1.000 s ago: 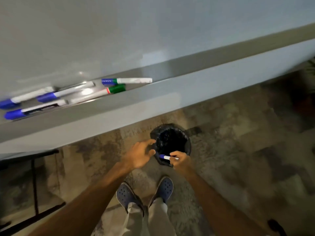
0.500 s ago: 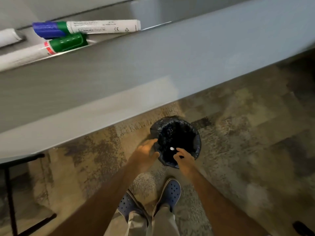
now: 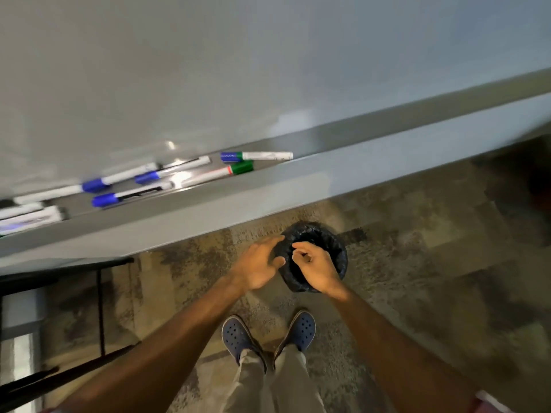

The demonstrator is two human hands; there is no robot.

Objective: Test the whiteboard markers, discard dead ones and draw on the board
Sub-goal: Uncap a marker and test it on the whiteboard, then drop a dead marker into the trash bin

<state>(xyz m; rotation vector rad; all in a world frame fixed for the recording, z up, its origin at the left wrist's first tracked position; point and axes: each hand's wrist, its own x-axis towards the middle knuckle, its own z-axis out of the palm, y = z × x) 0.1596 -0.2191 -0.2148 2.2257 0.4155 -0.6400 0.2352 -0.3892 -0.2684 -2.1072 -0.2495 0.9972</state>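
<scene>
Both hands are held over the black-lined waste bin point(image 3: 340, 257) on the carpet, and nothing is seen in either grip: the left hand point(image 3: 258, 265) is spread with fingers straight beside the bin's near-left rim, and the right hand point(image 3: 316, 268) hangs over the opening with fingers loosely curled around nothing visible. The discard step is judged to be at its end, so the next marker is best fetched with one hand only, lifted by its barrel rather than the cap, so that the cap can be pulled off cleanly for a test stroke. Up and to the left of both hands, well apart from them, the remaining markers lie on the tray point(image 3: 328, 144) below the whiteboard point(image 3: 268, 70): a blue-and-green-ended marker point(image 3: 256, 156) nearest the hands, a green-capped marker point(image 3: 220, 172) just beside it, and three blue-capped markers point(image 3: 131, 196) farther left. Further markers point(image 3: 29, 216) at the far left are smeared by motion blur and cut by the frame edge, so their colours cannot be told. The inside of the bin is dark and partly covered by the right hand, so what lies in it cannot be made out. No drawing is seen on the visible part of the board. Labels on the barrels are too blurred to be read.
</scene>
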